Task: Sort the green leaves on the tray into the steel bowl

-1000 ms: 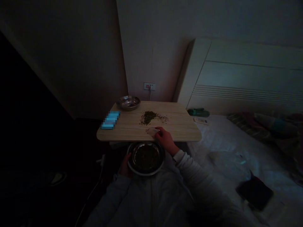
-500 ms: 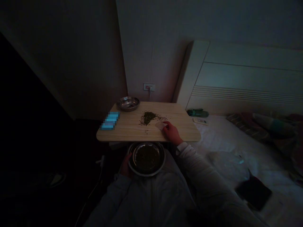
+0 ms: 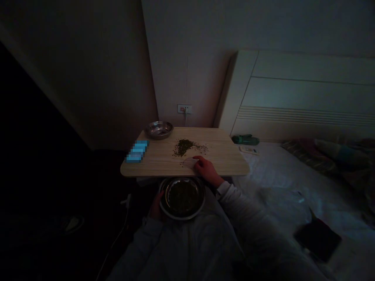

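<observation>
My left hand [image 3: 156, 205] grips the left rim of a shiny metal bowl [image 3: 183, 217], held below the table's front edge and partly filled with dark green grains. My right hand [image 3: 204, 168] is closed on a thin, pale, see-through scraper-like piece [image 3: 190, 162], low over the front of the small wooden table [image 3: 155, 166]. Its exact kind is too dim to tell. Just beyond it lies a pile of small green beans [image 3: 184, 146], with loose ones scattered to its right and a few near the pale piece.
A second metal bowl [image 3: 159, 130] stands at the table's back left corner, with a lit phone [image 3: 137, 151] in front of it. To the right, a bed [image 3: 263, 171] carries a green bottle [image 3: 246, 139], a pale remote [image 3: 248, 150] and a dark flat object [image 3: 318, 238].
My right hand moved right and away toward the scattered beans with the pale piece, then came back left and nearer the front edge. The left hand keeps its hold on the bowl.
</observation>
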Demonstrator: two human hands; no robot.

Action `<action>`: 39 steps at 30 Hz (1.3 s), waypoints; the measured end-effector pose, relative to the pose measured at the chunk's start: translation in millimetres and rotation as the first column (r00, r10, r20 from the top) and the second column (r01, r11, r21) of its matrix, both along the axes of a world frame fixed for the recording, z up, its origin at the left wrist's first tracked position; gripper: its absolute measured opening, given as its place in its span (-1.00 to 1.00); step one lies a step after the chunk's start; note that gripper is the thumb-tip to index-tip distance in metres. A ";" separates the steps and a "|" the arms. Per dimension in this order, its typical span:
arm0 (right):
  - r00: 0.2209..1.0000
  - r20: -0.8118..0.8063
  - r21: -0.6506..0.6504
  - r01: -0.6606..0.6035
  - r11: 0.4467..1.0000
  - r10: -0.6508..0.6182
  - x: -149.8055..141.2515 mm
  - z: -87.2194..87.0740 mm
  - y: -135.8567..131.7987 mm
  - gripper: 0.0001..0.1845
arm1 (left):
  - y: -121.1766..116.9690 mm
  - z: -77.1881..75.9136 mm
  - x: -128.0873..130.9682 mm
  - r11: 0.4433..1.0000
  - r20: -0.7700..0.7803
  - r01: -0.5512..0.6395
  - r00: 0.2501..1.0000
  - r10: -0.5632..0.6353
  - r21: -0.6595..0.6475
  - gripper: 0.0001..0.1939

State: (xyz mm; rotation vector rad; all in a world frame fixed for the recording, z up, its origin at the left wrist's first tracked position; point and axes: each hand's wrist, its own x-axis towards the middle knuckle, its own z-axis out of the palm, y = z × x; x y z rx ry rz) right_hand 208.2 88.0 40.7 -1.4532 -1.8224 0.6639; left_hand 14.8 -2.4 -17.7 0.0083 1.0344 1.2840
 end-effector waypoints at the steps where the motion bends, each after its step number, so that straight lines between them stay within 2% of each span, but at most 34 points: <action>1: 1.000 0.013 -0.003 0.011 1.000 -0.011 -1.4 -0.1 -0.7 -0.58 | 0.3 -1.0 -0.1 1.000 0.003 0.006 1.000 -0.006 -0.002 -0.73; 8: 0.987 0.110 0.022 0.114 0.993 -0.115 2.6 -1.1 7.3 -0.57 | -2.0 0.0 0.6 1.000 0.047 0.010 0.999 -0.011 0.010 -0.75; 16: 0.958 0.198 0.005 0.212 0.977 -0.209 5.4 5.7 21.6 -0.56 | -0.9 -3.7 -3.5 1.000 0.053 0.009 0.999 -0.010 0.018 -0.79; 20: 0.933 0.188 0.012 0.311 0.950 -0.308 16.3 5.6 29.8 -0.56 | 0.0 -8.2 -5.0 0.999 0.064 -0.001 0.998 -0.001 0.042 -0.80; 24: 0.931 0.089 0.035 0.352 0.935 -0.354 28.4 0.8 31.5 -0.56 | -0.6 -7.2 -3.3 0.999 0.109 0.036 0.993 -0.040 0.036 -0.80; 27: 0.956 -0.065 0.032 0.290 0.956 -0.288 29.7 -4.2 28.8 -0.56 | -1.9 1.1 -0.2 1.000 0.105 0.006 0.994 -0.006 0.002 -0.76; 30: 0.975 -0.194 0.025 0.113 0.993 -0.106 21.4 -8.7 24.4 -0.58 | -3.3 10.5 2.1 0.997 0.075 -0.015 0.997 0.021 -0.075 -0.72; 33: 0.974 -0.225 -0.011 -0.028 1.000 0.024 9.6 -10.8 20.6 -0.59 | -4.7 14.7 2.4 0.995 0.064 -0.030 0.997 0.036 -0.097 -0.71; 39: 0.984 -0.173 -0.041 -0.044 0.998 0.037 1.2 -8.7 19.1 -0.60 | -6.1 15.2 1.6 0.996 0.008 -0.055 0.998 0.055 -0.069 -0.73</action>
